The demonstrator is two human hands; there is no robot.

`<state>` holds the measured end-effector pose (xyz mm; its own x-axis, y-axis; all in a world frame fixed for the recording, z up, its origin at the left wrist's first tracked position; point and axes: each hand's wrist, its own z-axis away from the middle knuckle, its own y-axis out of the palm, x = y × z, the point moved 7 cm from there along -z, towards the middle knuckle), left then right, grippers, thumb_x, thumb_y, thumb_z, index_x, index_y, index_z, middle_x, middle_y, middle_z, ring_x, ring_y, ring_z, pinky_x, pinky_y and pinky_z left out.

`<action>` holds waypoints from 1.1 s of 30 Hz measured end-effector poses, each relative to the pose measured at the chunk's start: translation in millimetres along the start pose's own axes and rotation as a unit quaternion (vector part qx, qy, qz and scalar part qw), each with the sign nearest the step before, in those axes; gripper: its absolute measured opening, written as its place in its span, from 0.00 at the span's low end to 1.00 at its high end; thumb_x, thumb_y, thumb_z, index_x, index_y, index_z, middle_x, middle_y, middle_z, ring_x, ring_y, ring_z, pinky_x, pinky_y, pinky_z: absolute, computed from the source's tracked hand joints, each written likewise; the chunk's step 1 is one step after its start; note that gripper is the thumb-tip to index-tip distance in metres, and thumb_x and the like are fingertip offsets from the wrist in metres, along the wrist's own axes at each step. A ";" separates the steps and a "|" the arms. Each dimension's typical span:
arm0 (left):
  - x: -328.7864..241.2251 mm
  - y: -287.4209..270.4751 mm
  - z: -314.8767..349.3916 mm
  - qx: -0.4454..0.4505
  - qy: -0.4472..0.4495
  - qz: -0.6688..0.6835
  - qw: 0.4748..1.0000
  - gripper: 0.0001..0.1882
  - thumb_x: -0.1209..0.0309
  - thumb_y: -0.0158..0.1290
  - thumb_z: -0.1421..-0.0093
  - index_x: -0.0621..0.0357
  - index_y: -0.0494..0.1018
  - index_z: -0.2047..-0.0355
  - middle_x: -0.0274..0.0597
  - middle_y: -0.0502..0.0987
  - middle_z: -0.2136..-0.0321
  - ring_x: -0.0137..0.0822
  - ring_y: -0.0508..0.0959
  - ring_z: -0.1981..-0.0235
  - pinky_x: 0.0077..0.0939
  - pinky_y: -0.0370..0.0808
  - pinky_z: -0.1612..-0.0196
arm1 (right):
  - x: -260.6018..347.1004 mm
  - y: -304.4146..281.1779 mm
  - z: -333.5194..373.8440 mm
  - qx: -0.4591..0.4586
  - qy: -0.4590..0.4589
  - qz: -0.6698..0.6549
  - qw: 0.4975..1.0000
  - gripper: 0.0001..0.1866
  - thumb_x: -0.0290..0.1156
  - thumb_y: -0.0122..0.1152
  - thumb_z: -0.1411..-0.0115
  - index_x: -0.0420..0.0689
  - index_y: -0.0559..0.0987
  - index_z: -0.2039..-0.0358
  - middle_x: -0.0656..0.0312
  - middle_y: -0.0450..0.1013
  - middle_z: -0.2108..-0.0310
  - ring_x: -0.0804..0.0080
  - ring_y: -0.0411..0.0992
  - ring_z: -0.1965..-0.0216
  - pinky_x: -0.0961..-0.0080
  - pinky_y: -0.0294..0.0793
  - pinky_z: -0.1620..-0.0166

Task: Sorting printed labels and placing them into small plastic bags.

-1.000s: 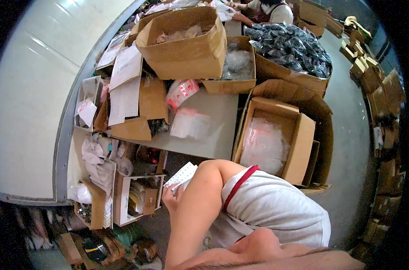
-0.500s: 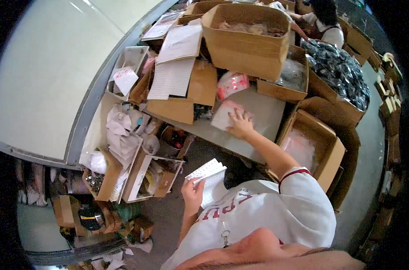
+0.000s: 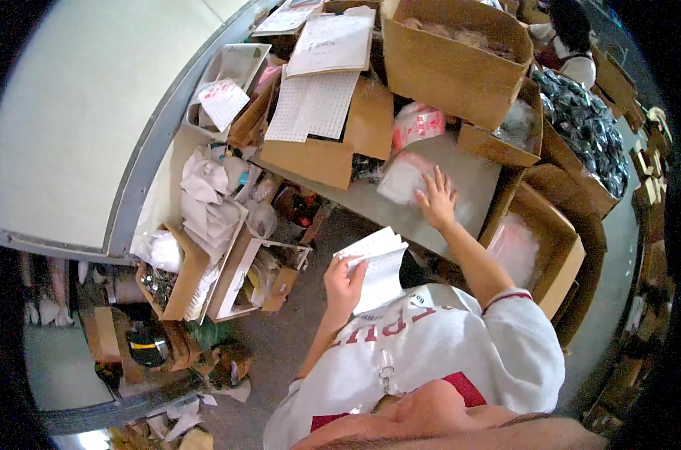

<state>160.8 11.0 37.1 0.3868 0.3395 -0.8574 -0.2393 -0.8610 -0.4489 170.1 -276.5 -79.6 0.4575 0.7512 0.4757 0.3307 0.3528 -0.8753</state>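
My left hand [image 3: 345, 279] grips folded white paper sheets [image 3: 378, 262] covered in small print, in front of my shirt. Fingers spread, my right hand [image 3: 438, 197] is at the right edge of a stack of clear plastic bags [image 3: 405, 178] on the grey table [image 3: 468, 176]; whether it touches them I cannot tell. Just behind that stack sits a plastic-wrapped pack with red print [image 3: 418, 126]. To the right of my forearm, an open carton [image 3: 561, 255] holds clear pinkish plastic bags [image 3: 514, 247].
A big carton [image 3: 453, 67] stands at the table's back, papers [image 3: 314, 105] lie on cardboard to its left. At right, a box overflows with black plastic-wrapped items [image 3: 584, 127]. Another person [image 3: 569, 45] is at the far right. Cluttered boxes [image 3: 228, 300] stand at lower left.
My right hand has lifted from the middle of the bag stack and shifted right, its fingers spreading. My left hand still holds the paper. The whole view has shifted slightly.
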 end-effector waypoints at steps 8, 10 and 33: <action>-7.3 15.2 -17.2 0.034 0.004 0.056 0.998 0.06 0.76 0.57 0.45 0.65 0.75 0.68 0.48 0.75 0.73 0.39 0.77 0.72 0.27 0.71 0.69 | 141.9 -114.3 86.8 0.121 -0.368 -0.231 0.893 0.14 0.30 0.65 0.52 0.43 0.75 0.63 0.53 0.73 0.63 0.52 0.71 0.59 0.62 0.70 0.55; -8.8 16.0 -16.0 0.048 0.020 0.060 0.997 0.06 0.76 0.58 0.46 0.66 0.75 0.68 0.48 0.75 0.74 0.39 0.77 0.73 0.27 0.71 0.70 | 132.6 -97.7 87.7 0.186 -0.279 -0.241 0.911 0.12 0.29 0.64 0.51 0.43 0.75 0.65 0.53 0.74 0.66 0.52 0.72 0.62 0.63 0.72 0.58; -13.5 0.4 -1.6 0.036 0.087 0.047 0.994 0.07 0.74 0.59 0.47 0.68 0.75 0.75 0.45 0.71 0.78 0.35 0.71 0.79 0.27 0.67 0.76 | 162.2 -122.0 107.7 0.156 -0.371 -0.276 0.873 0.06 0.20 0.62 0.53 0.41 0.76 0.72 0.56 0.72 0.72 0.58 0.72 0.69 0.68 0.72 0.65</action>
<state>156.9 5.5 48.9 0.5062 0.1835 -0.8427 -0.3429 -0.8538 -0.3918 115.1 -137.7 95.0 -0.3989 0.5322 0.7468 0.0384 0.8234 -0.5662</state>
